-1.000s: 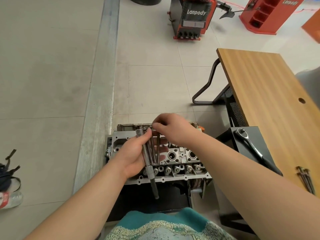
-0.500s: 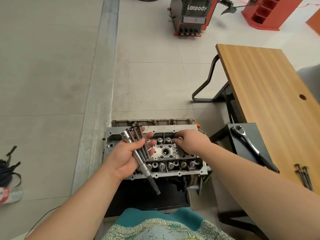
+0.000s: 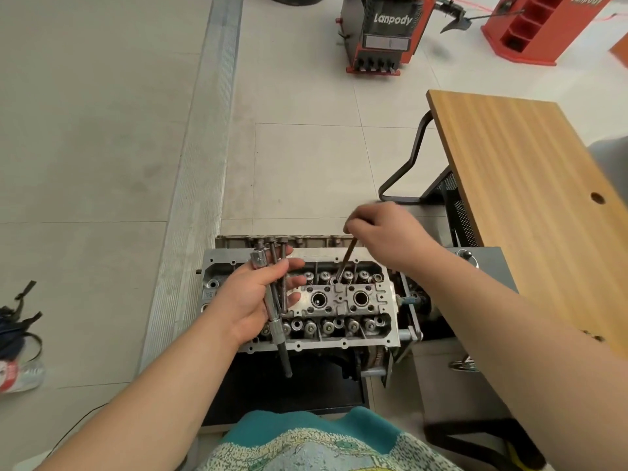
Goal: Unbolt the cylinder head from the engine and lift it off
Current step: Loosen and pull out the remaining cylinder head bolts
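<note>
1. Sitting low in front of you, the cylinder head point(image 3: 343, 300) is lying on the engine point(image 3: 373, 355) with its valve side facing up, directly under both of your hands.
2. You are gripping a bundle of long bolts point(image 3: 277, 266) and a socket extension point(image 3: 273, 311) in your left hand point(image 3: 253, 300), the thumb and palm pinning them while the fingers are reaching out almost straight over the head's left half.
3. You are pinching one more bolt point(image 3: 346, 261) by its top with your right hand point(image 3: 384, 236), fingers curled round it; its lower end is sitting at a hole in the head's far row and the shank is leaning toward the right.
4. Standing close on your right, a wooden desk point(image 3: 530, 185) is running along the engine's side, its near corner just beside your right forearm.
5. A dark stand point(image 3: 489, 266) is filling the gap between the desk and the engine, and your right arm is covering most of it.
6. Farther off, a red tyre machine point(image 3: 384, 32) and a red rack point(image 3: 540, 25) are standing well apart from the work.
7. On your left, a metal floor strip point(image 3: 200, 171) is passing just beside the head's left edge, with bare floor beyond it and a bag and bottle point(image 3: 17, 348) lying at the frame's edge.
8. Beyond the head's far edge, tiled floor is lying open up to the machines.
</note>
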Action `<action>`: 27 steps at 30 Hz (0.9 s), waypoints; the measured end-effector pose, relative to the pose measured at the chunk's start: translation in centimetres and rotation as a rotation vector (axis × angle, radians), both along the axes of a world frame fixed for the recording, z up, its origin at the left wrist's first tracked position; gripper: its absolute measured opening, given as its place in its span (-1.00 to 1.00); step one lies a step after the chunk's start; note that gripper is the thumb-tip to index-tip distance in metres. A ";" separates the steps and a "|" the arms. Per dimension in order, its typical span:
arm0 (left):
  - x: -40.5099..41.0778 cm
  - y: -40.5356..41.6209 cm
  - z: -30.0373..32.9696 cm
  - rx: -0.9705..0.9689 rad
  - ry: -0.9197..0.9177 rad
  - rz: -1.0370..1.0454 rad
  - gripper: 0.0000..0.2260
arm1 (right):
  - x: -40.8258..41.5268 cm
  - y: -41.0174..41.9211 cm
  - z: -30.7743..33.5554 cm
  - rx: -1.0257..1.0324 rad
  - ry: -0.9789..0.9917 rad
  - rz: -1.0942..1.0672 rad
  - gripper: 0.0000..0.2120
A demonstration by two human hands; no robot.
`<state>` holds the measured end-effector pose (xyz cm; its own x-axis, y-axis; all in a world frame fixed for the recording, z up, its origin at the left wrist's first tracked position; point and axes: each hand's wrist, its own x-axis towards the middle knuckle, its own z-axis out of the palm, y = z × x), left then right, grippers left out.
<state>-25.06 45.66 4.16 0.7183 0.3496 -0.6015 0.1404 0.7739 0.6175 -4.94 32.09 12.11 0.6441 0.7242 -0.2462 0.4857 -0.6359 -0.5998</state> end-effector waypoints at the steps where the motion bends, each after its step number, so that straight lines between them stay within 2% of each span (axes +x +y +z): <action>1: 0.6 -0.2 0.3 0.008 0.006 -0.020 -0.76 | 0.0 -0.1 1.1 0.064 0.076 -0.011 -0.79; 4: 2.2 -1.2 1.4 -0.037 -0.023 -0.133 -0.74 | -0.6 0.2 2.1 0.122 0.286 0.006 -0.80; 8: 3.4 -2.6 2.5 -0.076 -0.060 -0.267 -0.72 | -1.6 0.2 0.3 0.148 0.415 0.008 -0.85; 11: 3.6 -3.7 2.7 -0.077 -0.081 -0.271 -0.75 | -1.6 -0.6 -1.2 0.209 0.480 -0.084 -0.71; 14: 3.5 -4.3 2.4 -0.105 -0.070 -0.224 -0.71 | 0.0 -2.0 -3.5 0.146 0.242 -0.154 -0.74; 16: 3.2 -4.4 2.2 -0.132 -0.059 -0.198 -0.67 | 1.6 -3.5 -5.5 -0.097 0.012 -0.045 -0.76; 18: 3.0 -4.6 1.9 -0.154 -0.049 -0.171 -0.68 | 2.8 -5.1 -7.8 -0.410 -0.126 0.137 -0.73; 19: 2.9 -4.7 1.8 -0.160 -0.045 -0.161 -0.69 | 3.2 -5.8 -8.8 -0.501 -0.160 0.195 -0.71; 23: 2.8 -5.4 1.3 -0.177 -0.034 -0.103 -0.69 | 4.0 -6.8 -10.9 -0.531 -0.183 0.260 -0.68; 27: 3.4 -6.8 1.1 -0.191 -0.027 -0.041 -0.65 | 4.3 -6.7 -10.6 -0.395 -0.144 0.225 -0.77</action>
<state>-21.65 38.84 5.22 0.7464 0.2005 -0.6345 0.1600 0.8714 0.4637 -0.64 25.37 1.56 0.5294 0.7185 -0.4511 0.6981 -0.6711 -0.2497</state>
